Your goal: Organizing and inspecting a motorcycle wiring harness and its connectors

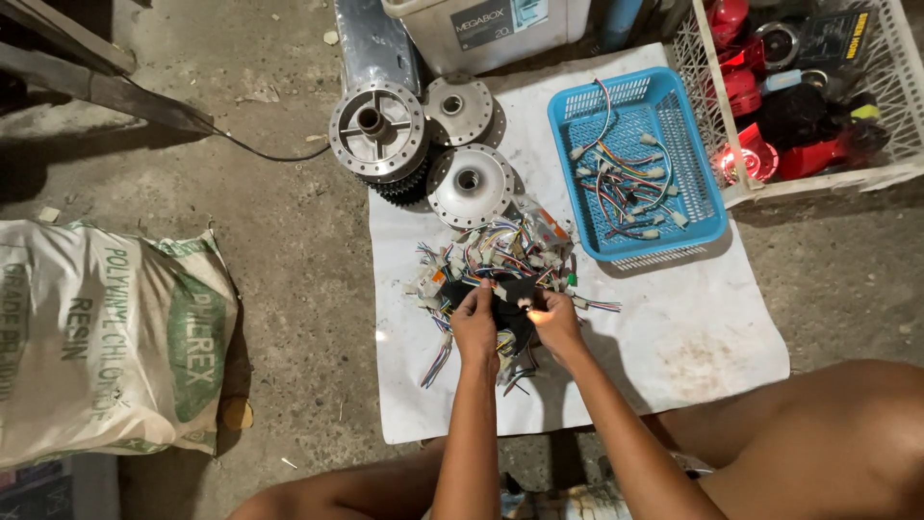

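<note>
The wire bundle [496, 265] at frame centre is pinched by the left hand [474, 323] and right hand [555, 318], flanked by metal hubs [423, 144] above and a blue basket [707, 226] at upper right.

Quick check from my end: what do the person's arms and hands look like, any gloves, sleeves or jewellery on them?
Both arms are bare from the hands up to the frame's bottom edge: no sleeves show. The left hand and right hand wear no gloves. No watch, bracelet or ring is visible, though the fingers are too small to rule out a thin ring. Both forearms are slim and straight.
</note>
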